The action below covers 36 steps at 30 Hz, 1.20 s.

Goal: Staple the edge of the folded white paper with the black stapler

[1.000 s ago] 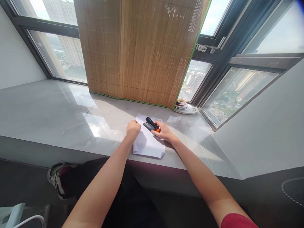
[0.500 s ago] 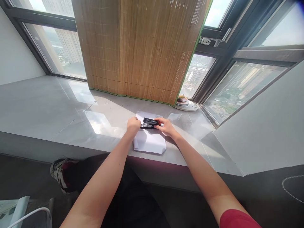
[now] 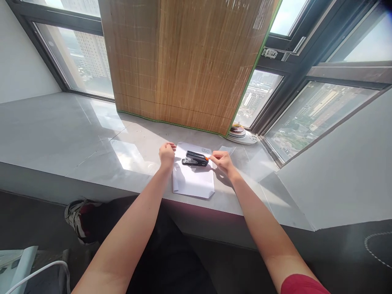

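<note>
A black stapler (image 3: 195,159) with an orange part at its right end lies on a white paper (image 3: 192,181). Its top arm is raised a little from the base at the left. My right hand (image 3: 223,161) has fingertips and thumb closed at the orange end. Just off the paper's left edge, my left hand (image 3: 167,156) holds nothing; its fingers are loosely bent and slightly apart. There is a gap between it and the stapler.
The paper rests on a grey-white window ledge (image 3: 79,151) near its front edge. A bamboo blind (image 3: 186,65) hangs behind. Stacked plates (image 3: 240,134) stand at the back right, and a small clear sheet (image 3: 226,150) lies beyond my right hand.
My left hand has let go of the stapler's left end and moved left. My right hand has slid right, from the stapler's body to its orange end.
</note>
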{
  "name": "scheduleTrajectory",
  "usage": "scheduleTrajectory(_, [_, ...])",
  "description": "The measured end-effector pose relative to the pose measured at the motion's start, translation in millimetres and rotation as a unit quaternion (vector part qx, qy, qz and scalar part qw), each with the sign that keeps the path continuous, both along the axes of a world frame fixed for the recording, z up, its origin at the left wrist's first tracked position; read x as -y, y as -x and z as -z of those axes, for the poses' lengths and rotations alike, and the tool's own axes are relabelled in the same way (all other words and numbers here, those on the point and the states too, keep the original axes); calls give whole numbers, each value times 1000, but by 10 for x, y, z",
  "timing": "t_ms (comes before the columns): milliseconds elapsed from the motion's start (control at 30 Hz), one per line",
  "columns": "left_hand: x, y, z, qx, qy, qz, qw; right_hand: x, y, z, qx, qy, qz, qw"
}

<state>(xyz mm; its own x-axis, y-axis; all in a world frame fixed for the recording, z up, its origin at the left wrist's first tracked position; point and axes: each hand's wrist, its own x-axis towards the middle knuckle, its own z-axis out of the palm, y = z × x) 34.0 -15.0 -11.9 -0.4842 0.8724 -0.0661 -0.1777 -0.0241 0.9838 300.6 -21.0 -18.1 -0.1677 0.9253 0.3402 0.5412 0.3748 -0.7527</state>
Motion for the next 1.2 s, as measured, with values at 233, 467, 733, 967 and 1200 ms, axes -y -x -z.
scheduleTrajectory(233, [20, 90, -86, 12, 32, -86, 996, -1, 78, 1, -13, 6, 7, 1000])
scheduleTrajectory(467, [92, 71, -152, 48, 37, -69, 996, 31, 122, -15, -49, -29, -24, 998])
scheduleTrajectory(733, [87, 24, -166, 81, 28, -35, 996, 26, 299, 41, 27, 2, -95, 995])
scheduleTrajectory(967, [142, -162, -229, 257, 46, 55, 964, 170, 278, -116, 90, -198, -47, 975])
scheduleTrajectory(1200, [196, -251, -304, 321, 110, 109, 934, 135, 259, -70, 183, -333, -102, 919])
